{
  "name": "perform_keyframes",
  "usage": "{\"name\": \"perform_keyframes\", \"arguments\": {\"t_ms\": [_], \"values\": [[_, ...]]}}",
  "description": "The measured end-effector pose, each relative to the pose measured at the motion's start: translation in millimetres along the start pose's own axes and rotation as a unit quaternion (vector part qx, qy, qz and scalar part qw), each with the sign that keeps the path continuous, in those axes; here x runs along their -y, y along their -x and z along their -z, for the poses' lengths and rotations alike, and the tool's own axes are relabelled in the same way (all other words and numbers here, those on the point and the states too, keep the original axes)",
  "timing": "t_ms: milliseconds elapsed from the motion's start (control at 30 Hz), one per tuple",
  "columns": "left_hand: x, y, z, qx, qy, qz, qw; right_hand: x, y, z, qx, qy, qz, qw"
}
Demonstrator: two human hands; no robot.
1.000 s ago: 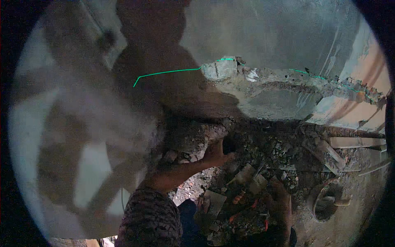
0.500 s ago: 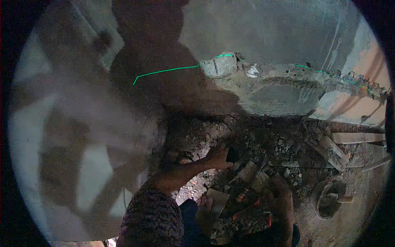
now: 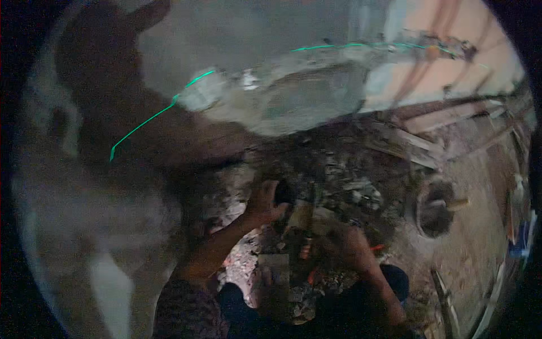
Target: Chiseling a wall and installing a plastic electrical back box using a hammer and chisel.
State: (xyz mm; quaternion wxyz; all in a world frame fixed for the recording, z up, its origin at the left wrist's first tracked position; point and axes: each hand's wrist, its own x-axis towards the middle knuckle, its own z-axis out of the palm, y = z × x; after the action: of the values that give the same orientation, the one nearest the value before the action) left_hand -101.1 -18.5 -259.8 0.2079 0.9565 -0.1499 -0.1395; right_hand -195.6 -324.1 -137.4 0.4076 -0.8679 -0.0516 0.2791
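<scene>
In the middle, over the rubble, my left hand [image 3: 265, 204] is closed round a small dark object [image 3: 286, 194]; its kind is too dim to make out. My right hand [image 3: 351, 244] reaches in from the lower right, beside a pale flat piece [image 3: 319, 219]. Motion smears its fingers, so whether it grips anything cannot be seen. Below and between the hands stands an orange-and-pale small item [image 3: 306, 248]. A red-orange handle or strip [image 3: 377, 248] shows just past the right hand. A flat greyish board [image 3: 274, 268] lies near my knees.
Broken rubble [image 3: 339, 175] covers the floor along the wall. A bright green line [image 3: 144, 129] crosses the grey wall [image 3: 243, 34], near a rough chiselled groove [image 3: 237, 104]. To the right are a round bucket [image 3: 420, 212] with a wooden handle in it and long planks [image 3: 446, 117].
The view has swung right, so wall and bucket appear further left. My right hand has come forward into clearer sight near the pale piece. The left hand still holds the dark object.
</scene>
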Motion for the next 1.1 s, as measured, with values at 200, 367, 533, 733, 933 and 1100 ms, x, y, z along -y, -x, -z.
{"name": "perform_keyframes", "arguments": {"t_ms": [200,367,533,733,933,1100], "values": [[11,-24,-27,0.039,-0.060,-0.008,0.997,-14,-19,-22,0.016,0.139,0.044,0.989],[23,-23,-35,0.030,-0.065,-0.028,0.997,-29,-24,-36,-0.061,0.081,0.124,0.987],[14,-31,-26,0.008,-0.019,-0.004,1.000,-46,-28,-34,-0.071,0.084,0.241,0.964],[-28,-58,18,-0.047,-0.042,0.003,0.998,-95,-66,-84,-0.100,-0.009,0.246,0.964],[-176,-103,207,-0.164,0.066,-0.138,0.975,-107,-98,-84,-0.089,-0.011,0.127,0.988],[-329,-110,441,-0.408,-0.109,-0.308,0.852,-55,-12,-7,-0.113,-0.282,0.122,0.945]]}}
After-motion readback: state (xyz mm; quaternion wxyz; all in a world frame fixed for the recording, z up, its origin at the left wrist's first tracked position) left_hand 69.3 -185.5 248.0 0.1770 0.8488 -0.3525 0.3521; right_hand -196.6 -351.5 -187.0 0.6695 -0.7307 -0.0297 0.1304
